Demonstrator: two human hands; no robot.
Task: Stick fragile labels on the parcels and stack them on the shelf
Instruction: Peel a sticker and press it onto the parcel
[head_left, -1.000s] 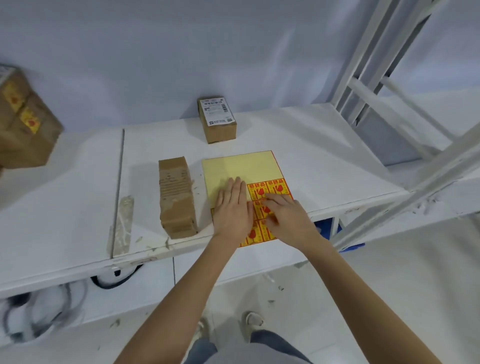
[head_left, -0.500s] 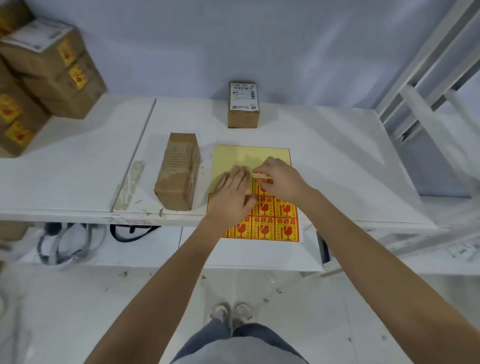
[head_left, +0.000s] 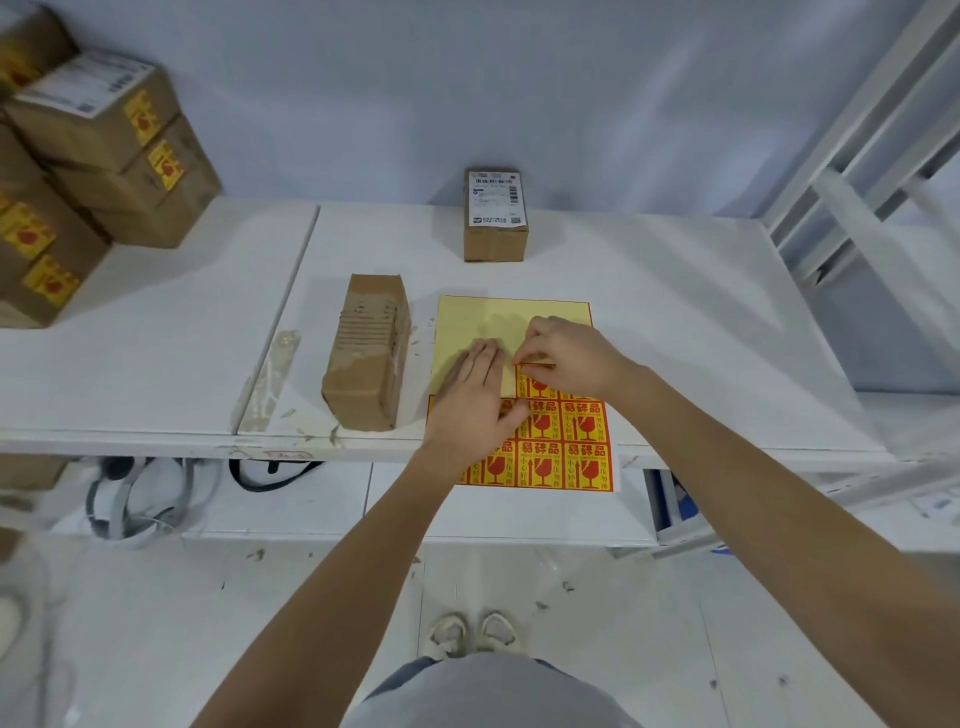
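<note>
A yellow label sheet (head_left: 511, 317) lies on the white table (head_left: 675, 322), its near part overhanging the edge with several red-and-yellow fragile labels (head_left: 563, 462). My left hand (head_left: 475, 397) lies flat on the sheet, fingers straight. My right hand (head_left: 563, 353) pinches the top edge of one fragile label (head_left: 537, 366) in the upper row. A long brown parcel (head_left: 369, 353) lies just left of the sheet. A smaller parcel (head_left: 496, 215) with a white shipping label stands at the back by the wall.
Stacked brown parcels (head_left: 98, 161) bearing yellow fragile labels fill the far left. A white metal shelf frame (head_left: 857, 156) rises at the right. Cables (head_left: 140, 499) lie on a lower board under the table. My shoes (head_left: 472, 631) show on the floor.
The camera has swung left, bringing the stacked parcels into view. My right hand moved from the lower labels up to the top row and now pinches a label's edge.
</note>
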